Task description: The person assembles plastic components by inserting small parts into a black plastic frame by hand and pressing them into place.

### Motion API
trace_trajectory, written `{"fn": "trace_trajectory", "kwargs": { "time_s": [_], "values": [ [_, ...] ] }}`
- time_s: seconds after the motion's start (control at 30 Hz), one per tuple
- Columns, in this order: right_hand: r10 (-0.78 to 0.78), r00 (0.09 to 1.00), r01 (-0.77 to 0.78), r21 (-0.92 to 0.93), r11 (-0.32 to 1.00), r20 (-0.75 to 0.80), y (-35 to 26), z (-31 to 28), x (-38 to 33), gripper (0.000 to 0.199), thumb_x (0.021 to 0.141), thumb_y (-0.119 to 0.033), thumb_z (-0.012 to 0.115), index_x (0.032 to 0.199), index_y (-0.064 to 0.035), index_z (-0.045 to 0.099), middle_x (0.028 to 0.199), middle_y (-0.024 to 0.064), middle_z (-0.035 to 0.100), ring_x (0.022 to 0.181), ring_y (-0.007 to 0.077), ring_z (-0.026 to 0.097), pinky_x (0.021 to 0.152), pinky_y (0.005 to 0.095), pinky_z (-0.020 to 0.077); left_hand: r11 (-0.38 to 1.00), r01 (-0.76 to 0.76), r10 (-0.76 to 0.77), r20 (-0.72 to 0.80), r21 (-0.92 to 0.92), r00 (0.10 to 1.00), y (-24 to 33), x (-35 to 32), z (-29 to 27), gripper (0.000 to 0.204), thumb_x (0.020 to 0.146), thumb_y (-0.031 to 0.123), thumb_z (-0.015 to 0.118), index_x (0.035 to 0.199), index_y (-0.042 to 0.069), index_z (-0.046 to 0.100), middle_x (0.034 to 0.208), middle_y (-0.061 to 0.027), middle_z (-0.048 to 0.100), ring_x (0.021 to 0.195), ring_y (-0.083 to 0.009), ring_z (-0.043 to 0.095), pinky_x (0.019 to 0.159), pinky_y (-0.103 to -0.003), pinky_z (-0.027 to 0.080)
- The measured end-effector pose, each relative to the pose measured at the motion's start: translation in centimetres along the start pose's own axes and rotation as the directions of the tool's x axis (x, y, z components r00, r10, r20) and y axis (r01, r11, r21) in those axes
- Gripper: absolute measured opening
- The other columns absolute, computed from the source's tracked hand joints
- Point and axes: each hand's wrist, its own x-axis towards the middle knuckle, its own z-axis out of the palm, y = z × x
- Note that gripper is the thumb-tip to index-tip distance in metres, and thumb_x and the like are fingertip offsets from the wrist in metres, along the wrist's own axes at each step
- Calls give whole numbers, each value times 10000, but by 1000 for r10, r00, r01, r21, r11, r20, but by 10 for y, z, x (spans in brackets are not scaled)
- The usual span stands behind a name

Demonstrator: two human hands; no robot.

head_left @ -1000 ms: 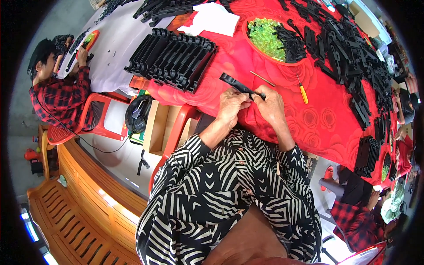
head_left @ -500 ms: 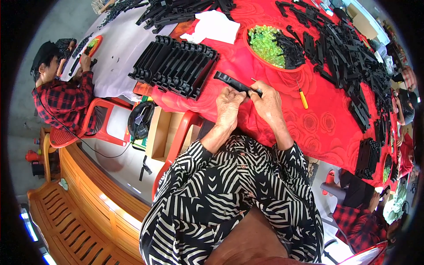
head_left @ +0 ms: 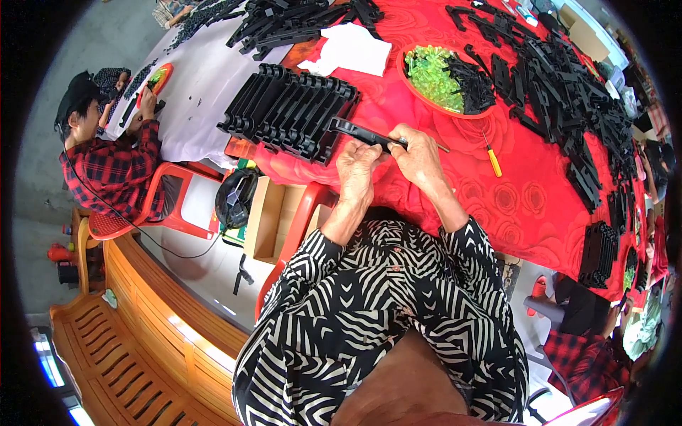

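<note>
Together, the left hand [head_left: 357,165] and right hand [head_left: 418,150] grip a long black plastic strip [head_left: 361,132] above the red tablecloth [head_left: 526,206], just beside a row of stacked black parts [head_left: 288,110].

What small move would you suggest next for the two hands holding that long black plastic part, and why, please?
Probably set the long black part onto the stacked row of black parts beside it: both the left hand and right hand grip it just next to that stack.

Matt black plastic bar [head_left: 362,133]
</note>
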Motion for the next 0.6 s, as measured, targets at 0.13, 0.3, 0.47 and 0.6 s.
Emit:
{"fn": "trace_trajectory", "kwargs": {
  "time_s": [0.13, 0.3, 0.47, 0.6],
  "values": [
    [-40, 998, 39, -19, 999, -54, -3, 7, -3, 120, 716, -55, 610, 824, -32, 561, 732, 163, 608, 723, 353, 596, 632, 446, 447, 998, 65, -62, -94, 27, 994, 0, 4, -1, 39, 845, 67, 551, 812, 66, 530, 781, -38, 584, 707, -158, 582, 687, -325, 500],
    [-122, 987, 110, -114, 987, -101, -4, 16, -6, 122, 706, -35, 600, 814, -31, 543, 744, 152, 594, 730, 354, 590, 633, 461, 434, 992, 62, -30, -275, 111, 961, -9, 15, 5, 79, 865, 141, 511, 818, 91, 550, 773, -21, 585, 687, -145, 564, 636, -317, 457],
    [-162, 982, 135, -243, 960, -94, 1, 16, -7, 151, 714, -50, 596, 844, -45, 519, 760, 126, 580, 751, 331, 583, 648, 465, 415, 987, 159, -147, -289, 18, 946, -11, 19, 6, 77, 867, 127, 501, 849, 85, 563, 790, -27, 590, 720, -152, 557, 667, -363, 452],
    [-167, 984, 141, -299, 944, -65, -1, 18, -8, 170, 723, -66, 599, 866, -49, 509, 787, 121, 573, 771, 329, 578, 646, 468, 415, 968, 228, -249, -270, -105, 930, -10, 16, 3, 108, 886, 119, 486, 887, 54, 572, 823, -48, 596, 758, -169, 552, 709, -367, 446]
  ]
}}
